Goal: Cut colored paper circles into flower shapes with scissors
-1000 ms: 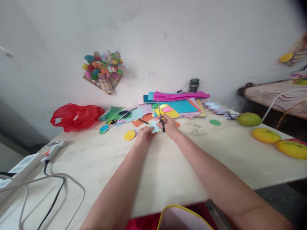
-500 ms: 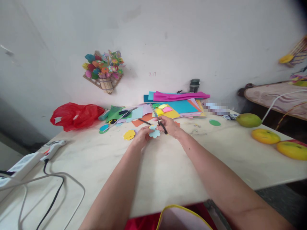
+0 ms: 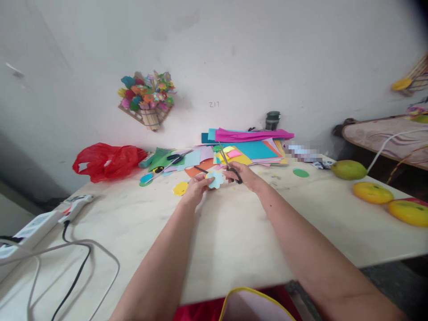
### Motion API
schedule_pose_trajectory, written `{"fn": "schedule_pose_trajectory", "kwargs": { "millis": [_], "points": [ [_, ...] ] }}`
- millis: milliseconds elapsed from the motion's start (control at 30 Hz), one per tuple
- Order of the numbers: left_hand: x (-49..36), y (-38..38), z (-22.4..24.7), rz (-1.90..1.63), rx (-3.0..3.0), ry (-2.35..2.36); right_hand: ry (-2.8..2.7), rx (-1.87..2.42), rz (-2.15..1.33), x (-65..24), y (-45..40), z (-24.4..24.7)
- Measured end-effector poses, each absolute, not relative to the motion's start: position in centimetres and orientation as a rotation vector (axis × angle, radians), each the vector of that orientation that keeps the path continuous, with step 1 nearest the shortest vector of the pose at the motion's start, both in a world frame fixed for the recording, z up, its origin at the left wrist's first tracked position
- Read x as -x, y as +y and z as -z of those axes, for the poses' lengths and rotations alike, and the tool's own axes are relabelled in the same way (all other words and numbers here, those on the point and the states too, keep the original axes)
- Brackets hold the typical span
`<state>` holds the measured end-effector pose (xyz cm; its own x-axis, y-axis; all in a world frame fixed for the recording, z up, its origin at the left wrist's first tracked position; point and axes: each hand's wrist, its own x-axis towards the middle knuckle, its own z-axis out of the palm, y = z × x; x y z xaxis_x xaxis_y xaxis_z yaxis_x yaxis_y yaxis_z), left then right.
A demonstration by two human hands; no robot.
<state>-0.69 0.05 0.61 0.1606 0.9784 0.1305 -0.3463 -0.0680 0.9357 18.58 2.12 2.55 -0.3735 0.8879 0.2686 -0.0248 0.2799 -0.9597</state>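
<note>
Between thumb and fingers, my left hand [image 3: 198, 187] pinches a light blue scalloped paper flower [image 3: 216, 179]. A pair of scissors [image 3: 236, 174] with dark handles is in my right hand [image 3: 246, 176], its blades pointing up and away from me, just right of the flower and apart from it. On the table left of my left hand lies a yellow paper flower [image 3: 180, 189]. Beyond my hands are orange paper [image 3: 199, 168] and a dark, thin stick-like thing [image 3: 201, 170], partly hidden.
Coloured sheets [image 3: 256, 150] pile up at the back. A second pair of scissors [image 3: 175, 158] lies left of them, near a red plastic bag [image 3: 109, 161]. Mangoes [image 3: 372, 192] sit at the right edge; a green paper disc [image 3: 301, 172] is nearer. Cables and a power strip [image 3: 33, 232] occupy the left.
My right hand with the scissors has drawn a little to the right, away from the flower. The flower has turned slightly in my left hand and shows more fully.
</note>
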Motion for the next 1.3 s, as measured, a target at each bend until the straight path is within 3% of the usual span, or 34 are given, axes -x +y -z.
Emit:
{"fn": "schedule_pose_trajectory", "kwargs": {
  "millis": [467, 1300],
  "points": [
    [1.5, 0.2, -0.7, -1.33, -0.992, 0.737, -2.106, 0.879, -1.294, -18.8, 1.2, -3.1],
    [2.7, 0.2, -0.6, -1.177, -1.106, 0.735, -2.178, 0.685, -1.512, -19.7, 0.5, -3.8]
  ]
}}
